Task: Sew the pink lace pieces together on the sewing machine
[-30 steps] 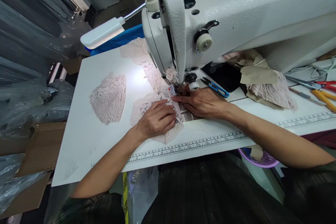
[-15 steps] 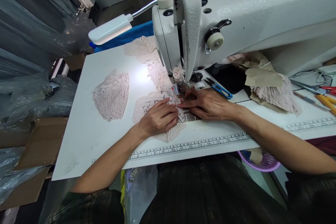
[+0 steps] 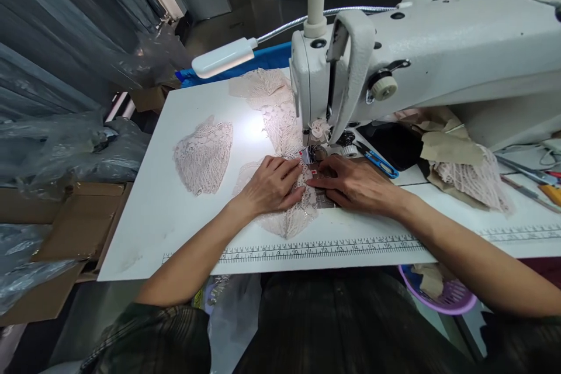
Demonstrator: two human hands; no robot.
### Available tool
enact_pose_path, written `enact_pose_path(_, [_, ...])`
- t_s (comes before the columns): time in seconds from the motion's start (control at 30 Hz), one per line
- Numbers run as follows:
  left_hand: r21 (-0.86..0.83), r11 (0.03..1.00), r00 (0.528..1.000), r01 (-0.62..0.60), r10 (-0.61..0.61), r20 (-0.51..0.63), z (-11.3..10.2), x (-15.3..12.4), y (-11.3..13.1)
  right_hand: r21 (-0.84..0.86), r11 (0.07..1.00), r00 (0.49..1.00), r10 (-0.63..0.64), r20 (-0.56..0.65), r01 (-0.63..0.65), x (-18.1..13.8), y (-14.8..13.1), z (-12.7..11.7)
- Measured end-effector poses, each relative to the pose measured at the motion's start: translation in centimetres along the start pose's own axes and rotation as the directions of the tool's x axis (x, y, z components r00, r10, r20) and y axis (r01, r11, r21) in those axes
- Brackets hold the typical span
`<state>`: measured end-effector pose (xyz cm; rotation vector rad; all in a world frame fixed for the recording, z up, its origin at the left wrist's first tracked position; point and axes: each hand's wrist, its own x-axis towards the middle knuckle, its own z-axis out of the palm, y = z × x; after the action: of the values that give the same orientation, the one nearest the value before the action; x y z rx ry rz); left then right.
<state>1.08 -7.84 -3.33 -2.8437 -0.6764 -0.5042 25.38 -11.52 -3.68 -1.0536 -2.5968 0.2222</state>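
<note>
A pale pink lace piece (image 3: 286,223) lies under the presser foot (image 3: 310,155) of a white sewing machine (image 3: 442,52). My left hand (image 3: 276,184) rests palm down on the lace, fingers extended toward the foot and the thumb apart. From the right, my right hand (image 3: 357,184) reaches in low over the metal needle plate (image 3: 326,201); one outstretched fingertip touches the lace edge just in front of the foot, and the other fingers are bent but apart. More lace (image 3: 280,123) trails behind the foot. Part of the work is hidden under my left hand.
A separate lace piece (image 3: 204,156) lies left on the white table (image 3: 144,210). Blue thread snips (image 3: 380,163), a black object (image 3: 394,141) and lace scraps (image 3: 475,172) sit to the right. A lamp (image 3: 223,58) hangs over the far side. A ruler strip (image 3: 307,250) follows the front edge.
The camera view has shifted, so the machine and table appear farther right. My left hand has turned so its fingers point more toward the foot. My right hand keeps nearly the same place.
</note>
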Motion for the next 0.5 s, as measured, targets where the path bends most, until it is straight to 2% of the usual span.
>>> enact_pose_path(0.5, [0.025, 0.999, 0.997, 0.022, -0.024, 0.077, 0.06, -0.14, 0.1, 0.021, 0.998, 0.997, -0.05, -0.053, 0.051, 0.12, 0.06, 0.1])
